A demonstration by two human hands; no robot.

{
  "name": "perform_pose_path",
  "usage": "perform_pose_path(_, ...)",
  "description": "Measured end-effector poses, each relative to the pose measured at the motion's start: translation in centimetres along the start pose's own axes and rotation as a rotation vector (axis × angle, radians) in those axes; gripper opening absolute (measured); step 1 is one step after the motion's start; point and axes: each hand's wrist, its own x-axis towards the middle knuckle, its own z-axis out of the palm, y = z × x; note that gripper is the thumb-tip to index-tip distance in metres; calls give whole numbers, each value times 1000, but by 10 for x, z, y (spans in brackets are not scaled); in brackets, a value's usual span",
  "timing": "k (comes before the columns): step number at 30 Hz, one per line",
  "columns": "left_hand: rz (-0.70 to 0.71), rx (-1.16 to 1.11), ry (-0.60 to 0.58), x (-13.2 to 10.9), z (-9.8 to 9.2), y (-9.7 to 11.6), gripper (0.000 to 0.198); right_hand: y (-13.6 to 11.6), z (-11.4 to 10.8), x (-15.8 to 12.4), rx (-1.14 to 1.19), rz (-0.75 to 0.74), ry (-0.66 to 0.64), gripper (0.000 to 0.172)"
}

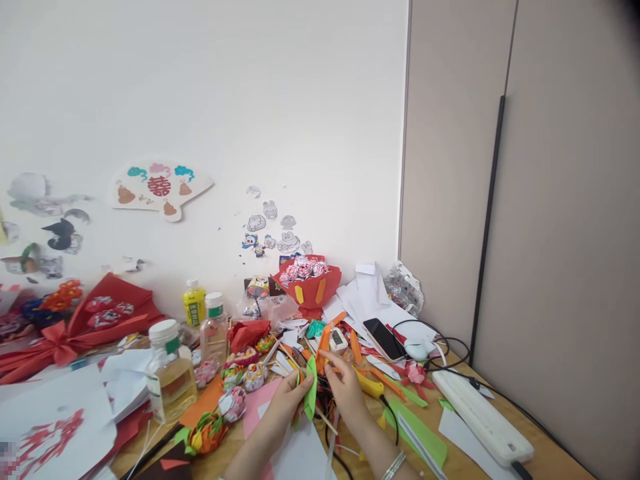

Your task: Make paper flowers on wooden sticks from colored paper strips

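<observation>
My left hand (285, 402) and my right hand (347, 393) meet over the cluttered desk, low in the head view. Both pinch a folded green paper piece (311, 388) with an orange strip (323, 345) rising from it. The fingers of each hand are curled around the paper. A silver bracelet (393, 465) sits on my right wrist. Small paper flowers (233, 402) lie just left of my left hand, and a yellow-handled tool (371, 385) lies just right of my right hand.
Clear glue bottles (169, 372) stand left. A red paper bouquet (75, 323) lies at far left and a red flower basket (309, 283) stands by the wall. A phone (384, 338), cables (440, 340) and a white power strip (481, 417) are right.
</observation>
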Motion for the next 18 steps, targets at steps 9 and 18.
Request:
perform_pose_path(9, 4, 7, 10, 1, 0, 2, 43, -12, 2, -3, 82, 77, -57, 29)
perform_pose_path(18, -6, 67, 58, 7, -6, -8, 46, -25, -2, -4, 246, 144, -116, 28)
